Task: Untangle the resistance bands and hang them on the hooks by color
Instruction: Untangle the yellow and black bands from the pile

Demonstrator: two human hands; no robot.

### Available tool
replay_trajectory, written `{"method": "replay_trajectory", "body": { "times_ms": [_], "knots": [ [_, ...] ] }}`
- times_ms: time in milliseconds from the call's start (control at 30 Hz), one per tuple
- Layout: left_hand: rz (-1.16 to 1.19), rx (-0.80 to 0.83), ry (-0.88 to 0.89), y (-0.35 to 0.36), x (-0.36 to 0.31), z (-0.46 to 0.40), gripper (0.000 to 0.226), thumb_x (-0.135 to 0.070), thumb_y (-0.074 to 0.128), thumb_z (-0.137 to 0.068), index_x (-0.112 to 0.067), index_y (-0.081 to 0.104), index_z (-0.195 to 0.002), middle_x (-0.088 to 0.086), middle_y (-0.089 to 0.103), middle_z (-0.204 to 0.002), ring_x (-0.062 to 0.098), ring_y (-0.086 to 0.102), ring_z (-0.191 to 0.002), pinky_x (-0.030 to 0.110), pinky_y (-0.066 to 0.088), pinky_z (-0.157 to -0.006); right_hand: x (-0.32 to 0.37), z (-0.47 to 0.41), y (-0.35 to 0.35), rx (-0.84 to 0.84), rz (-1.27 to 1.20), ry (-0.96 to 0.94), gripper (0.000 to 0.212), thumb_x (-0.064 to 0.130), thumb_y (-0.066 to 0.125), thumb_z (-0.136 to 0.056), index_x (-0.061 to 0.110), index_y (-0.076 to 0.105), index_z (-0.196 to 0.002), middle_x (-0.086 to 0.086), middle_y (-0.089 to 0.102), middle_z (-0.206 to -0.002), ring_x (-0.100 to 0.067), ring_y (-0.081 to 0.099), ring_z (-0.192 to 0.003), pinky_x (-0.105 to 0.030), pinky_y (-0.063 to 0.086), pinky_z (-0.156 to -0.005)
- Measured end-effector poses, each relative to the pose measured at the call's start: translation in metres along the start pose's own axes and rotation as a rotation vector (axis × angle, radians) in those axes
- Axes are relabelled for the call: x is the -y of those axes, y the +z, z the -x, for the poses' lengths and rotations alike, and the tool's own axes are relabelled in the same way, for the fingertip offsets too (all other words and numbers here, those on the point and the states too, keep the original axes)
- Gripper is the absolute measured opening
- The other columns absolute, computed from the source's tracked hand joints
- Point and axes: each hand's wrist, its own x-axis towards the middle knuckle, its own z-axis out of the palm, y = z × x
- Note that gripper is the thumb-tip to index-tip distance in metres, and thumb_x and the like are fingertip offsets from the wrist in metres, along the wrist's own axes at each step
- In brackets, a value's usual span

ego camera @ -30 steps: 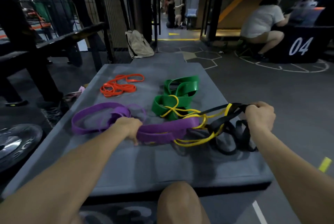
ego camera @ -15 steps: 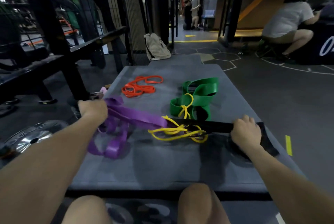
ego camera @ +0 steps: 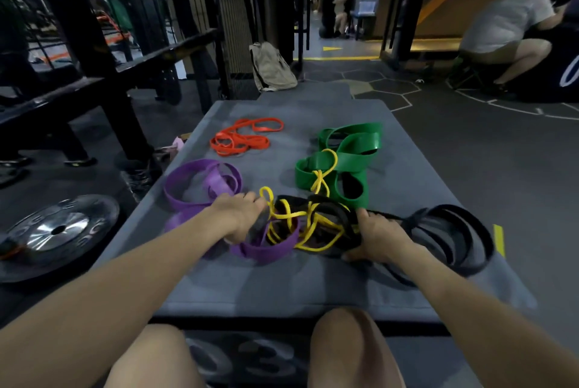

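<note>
Gripping now: my left hand (ego camera: 239, 216) curls round the purple band (ego camera: 200, 187) where it enters the knot; half a second ago it pulled that band out to the left.
Right hand: my right hand (ego camera: 374, 235) rests on the black band (ego camera: 451, 237), fingers bent over it; I cannot tell how firmly it grips.
Change: both hands have come together from a wide stretch, so the bands have gone slack.
Knot: the yellow band (ego camera: 297, 221) loops through purple and black between my hands, and reaches the green band (ego camera: 347, 155).
Meaning: pulling apart did not free it, I judge; picking loops comes next.
Sorted: the orange band (ego camera: 242, 138) lies apart on the grey mat (ego camera: 282, 281). No hooks in view.
</note>
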Motion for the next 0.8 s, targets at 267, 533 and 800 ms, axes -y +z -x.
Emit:
{"method": "replay_trajectory", "body": {
  "times_ms": [267, 533, 800],
  "knots": [
    [0.247, 0.007, -0.124, 0.017, -0.036, 0.007, 0.083, -0.077, 0.053, -0.068, -0.011, 0.050, -0.117, 0.009, 0.055, -0.127, 0.029, 0.045, -0.122, 0.037, 0.026, -0.106, 0.006, 0.004, 0.003, -0.075, -0.220, -0.035, 0.033, 0.036, 0.066, -0.082, 0.011, 0.054, -0.102, -0.015, 0.060, -0.111, -0.032, 0.056, -0.104, -0.033, 0.041, -0.075],
    [0.134, -0.517, -0.275, 0.003, 0.027, 0.013, 0.033, -0.044, 0.050, -0.090, -0.023, 0.063, -0.111, 0.008, 0.064, -0.111, 0.026, 0.053, -0.112, 0.032, 0.036, -0.095, -0.034, 0.012, -0.038, -0.200, -0.235, 0.076, 0.026, 0.019, 0.057, -0.090, 0.005, 0.045, -0.108, -0.021, 0.059, -0.108, -0.037, 0.056, -0.099, -0.038, 0.042, -0.075],
    [0.228, -0.554, -0.559, -0.015, 0.098, 0.024, 0.026, -0.022, 0.044, -0.096, -0.020, 0.060, -0.117, 0.003, 0.061, -0.104, 0.029, 0.063, -0.100, 0.033, 0.047, -0.074, -0.054, 0.019, -0.059, -0.345, 0.032, 0.238, 0.023, -0.001, 0.041, -0.089, 0.005, 0.040, -0.111, -0.017, 0.049, -0.111, -0.035, 0.050, -0.103, -0.037, 0.040, -0.072]
  ]
}}
